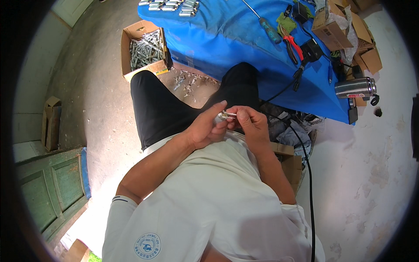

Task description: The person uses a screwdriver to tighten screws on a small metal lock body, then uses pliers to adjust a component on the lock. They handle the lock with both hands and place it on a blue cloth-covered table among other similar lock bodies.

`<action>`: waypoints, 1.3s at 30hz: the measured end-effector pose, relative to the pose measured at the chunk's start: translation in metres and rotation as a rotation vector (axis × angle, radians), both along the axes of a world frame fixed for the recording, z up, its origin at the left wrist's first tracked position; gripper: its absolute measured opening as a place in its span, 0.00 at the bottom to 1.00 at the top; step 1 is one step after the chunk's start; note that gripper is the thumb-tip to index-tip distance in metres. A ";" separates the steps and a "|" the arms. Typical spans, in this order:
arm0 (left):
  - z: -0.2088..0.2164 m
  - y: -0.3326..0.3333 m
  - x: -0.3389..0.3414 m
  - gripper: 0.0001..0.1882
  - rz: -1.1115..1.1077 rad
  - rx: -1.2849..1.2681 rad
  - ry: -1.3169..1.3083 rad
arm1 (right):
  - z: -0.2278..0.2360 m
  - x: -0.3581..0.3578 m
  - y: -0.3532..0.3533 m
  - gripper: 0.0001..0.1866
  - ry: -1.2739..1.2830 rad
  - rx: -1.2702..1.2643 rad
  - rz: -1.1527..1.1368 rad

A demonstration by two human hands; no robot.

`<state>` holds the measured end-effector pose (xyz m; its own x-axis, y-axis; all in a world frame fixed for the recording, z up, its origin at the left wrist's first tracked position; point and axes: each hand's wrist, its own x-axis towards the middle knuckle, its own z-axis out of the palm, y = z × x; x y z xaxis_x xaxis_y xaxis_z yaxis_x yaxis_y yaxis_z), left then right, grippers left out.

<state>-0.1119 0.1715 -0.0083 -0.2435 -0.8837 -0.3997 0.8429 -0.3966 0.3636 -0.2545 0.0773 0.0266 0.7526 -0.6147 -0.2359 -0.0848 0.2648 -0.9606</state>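
Above my lap, my left hand (204, 127) is closed around a small silver metal cylinder (218, 118), whose end points up and to the right. My right hand (252, 124) meets it from the right, thumb and fingers pinched together. Between the two hands run thin pale prongs (231, 115), held by the right fingers and reaching the cylinder's end. Whether they belong to the cylinder or to a separate tool, I cannot tell. My fingers hide the rest of both pieces.
An open cardboard box (125, 52) of metal parts stands beyond my left knee. On the blue-covered table (200, 43) lie rows of silver cylinders (168, 6), a screwdriver (270, 31), red-handled pliers (293, 49) and a steel flask (355, 88). A black cable (309, 174) hangs at my right.
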 end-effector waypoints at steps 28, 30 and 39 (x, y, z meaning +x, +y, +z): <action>0.008 0.000 -0.002 0.23 -0.034 -0.021 -0.040 | 0.019 -0.002 -0.025 0.13 0.081 0.058 0.222; 0.004 0.000 0.000 0.23 -0.056 -0.050 -0.027 | 0.015 0.000 -0.022 0.12 0.090 -0.025 0.203; 0.007 0.001 -0.003 0.23 -0.035 -0.026 -0.099 | 0.004 0.003 -0.012 0.12 0.113 -0.327 0.123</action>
<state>-0.1154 0.1724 -0.0009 -0.2347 -0.8857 -0.4005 0.7879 -0.4147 0.4553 -0.2512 0.0657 0.0305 0.8060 -0.5780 -0.1277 -0.2075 -0.0740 -0.9754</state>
